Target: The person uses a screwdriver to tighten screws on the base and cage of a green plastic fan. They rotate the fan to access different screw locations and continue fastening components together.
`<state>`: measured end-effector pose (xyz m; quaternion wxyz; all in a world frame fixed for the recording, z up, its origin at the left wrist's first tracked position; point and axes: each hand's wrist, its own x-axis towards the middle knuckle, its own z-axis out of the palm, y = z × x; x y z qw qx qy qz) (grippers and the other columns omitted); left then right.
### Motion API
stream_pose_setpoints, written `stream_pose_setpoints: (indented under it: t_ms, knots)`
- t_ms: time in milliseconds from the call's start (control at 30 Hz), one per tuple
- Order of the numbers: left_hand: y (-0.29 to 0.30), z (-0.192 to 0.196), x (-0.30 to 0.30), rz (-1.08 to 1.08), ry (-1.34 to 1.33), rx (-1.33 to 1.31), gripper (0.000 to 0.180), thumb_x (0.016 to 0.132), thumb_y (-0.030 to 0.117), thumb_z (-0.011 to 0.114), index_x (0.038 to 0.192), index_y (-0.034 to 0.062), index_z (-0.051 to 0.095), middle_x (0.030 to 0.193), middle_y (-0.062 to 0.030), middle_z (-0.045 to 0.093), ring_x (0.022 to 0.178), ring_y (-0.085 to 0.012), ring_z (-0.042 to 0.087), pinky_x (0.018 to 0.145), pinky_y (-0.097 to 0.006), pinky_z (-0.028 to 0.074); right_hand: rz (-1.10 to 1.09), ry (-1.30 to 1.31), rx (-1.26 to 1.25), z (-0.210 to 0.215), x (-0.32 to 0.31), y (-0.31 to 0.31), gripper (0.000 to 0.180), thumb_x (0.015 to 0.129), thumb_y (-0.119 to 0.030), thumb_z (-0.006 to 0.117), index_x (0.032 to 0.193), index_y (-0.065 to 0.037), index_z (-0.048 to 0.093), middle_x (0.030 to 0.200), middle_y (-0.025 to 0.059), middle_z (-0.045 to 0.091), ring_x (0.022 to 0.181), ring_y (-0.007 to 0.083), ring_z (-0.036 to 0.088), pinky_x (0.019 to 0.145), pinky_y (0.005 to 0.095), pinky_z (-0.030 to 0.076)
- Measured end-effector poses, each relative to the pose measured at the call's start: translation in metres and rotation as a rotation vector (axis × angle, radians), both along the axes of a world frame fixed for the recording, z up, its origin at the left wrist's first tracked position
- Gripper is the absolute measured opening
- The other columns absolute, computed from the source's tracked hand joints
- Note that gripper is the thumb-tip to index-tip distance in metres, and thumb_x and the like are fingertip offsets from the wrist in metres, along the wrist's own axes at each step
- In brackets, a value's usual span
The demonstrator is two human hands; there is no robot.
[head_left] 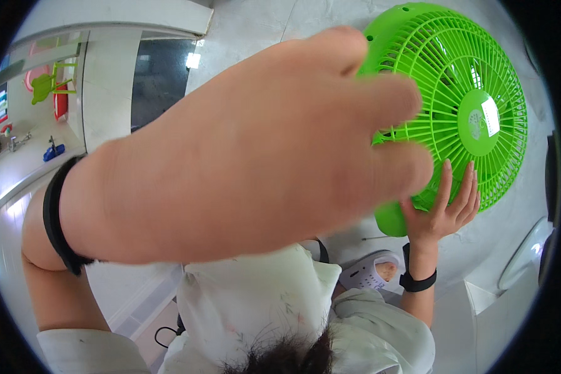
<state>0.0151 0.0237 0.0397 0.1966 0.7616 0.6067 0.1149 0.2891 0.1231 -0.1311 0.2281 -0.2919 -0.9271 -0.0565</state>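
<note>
- Left hand [249, 149]: very close to camera, blurred, fingers spread, fingertips at rim of round bright-green plastic fan grille [461, 106]; actual contact cannot be told.
- Right hand [442, 209]: open, fingers flat against grille's lower edge (black wristband [417, 282] on wrist).
- Grille: upper right, above pale marble floor [255, 31].

One label shows: a small white rectangular sticker [490, 116] on the round green hub [480, 121] at the centre of the bright green fan grille [474, 75], set slightly tilted, beside a pale round emblem moulded into the hub.
</note>
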Motion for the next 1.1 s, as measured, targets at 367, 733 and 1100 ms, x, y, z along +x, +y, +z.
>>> stream_pose_setpoints:
  t_ms: [367, 733, 1100]
  knots:
    - [0.005, -0.059, 0.028, 0.479, -0.950, 0.225, 0.030, 0.075, 0.004, 0.073, 0.095, 0.0040, 0.050, 0.084, -0.0071, 0.058, 0.074, -0.0183, 0.057, 0.065, -0.029, 0.046, 0.172, -0.077, -0.431, 0.060, 0.005, 0.012, 0.059, 0.082, -0.030, 0.070, 0.133, -0.005, 0.053, 0.146, 0.0258, 0.035, 0.130, 0.0416, 0.041, 0.106, 0.0533, 0.032]
    - [-0.002, -0.088, 0.007, 0.361, -1.117, 0.233, 0.046, 0.074, 0.011, 0.073, 0.115, 0.0027, 0.053, 0.112, -0.0149, 0.057, 0.106, -0.0258, 0.057, 0.091, -0.036, 0.046, 0.824, -0.477, -0.399, 0.181, -0.133, 0.021, 0.050, 0.078, 0.004, 0.064, 0.125, -0.012, 0.062, 0.137, 0.0181, 0.049, 0.116, 0.0357, 0.057, 0.096, 0.0444, 0.049]
    - [-0.004, -0.222, -0.024, 1.031, -1.576, -0.301, 0.093, 0.076, 0.037, 0.080, 0.146, 0.0082, 0.025, 0.134, -0.0149, 0.046, 0.124, -0.0309, 0.048, 0.096, -0.049, 0.045, 0.705, -0.731, -0.241, 0.205, -0.148, 0.011, 0.049, 0.071, 0.007, 0.070, 0.115, -0.011, 0.067, 0.117, 0.0144, 0.059, 0.097, 0.0297, 0.063, 0.077, 0.0345, 0.055]
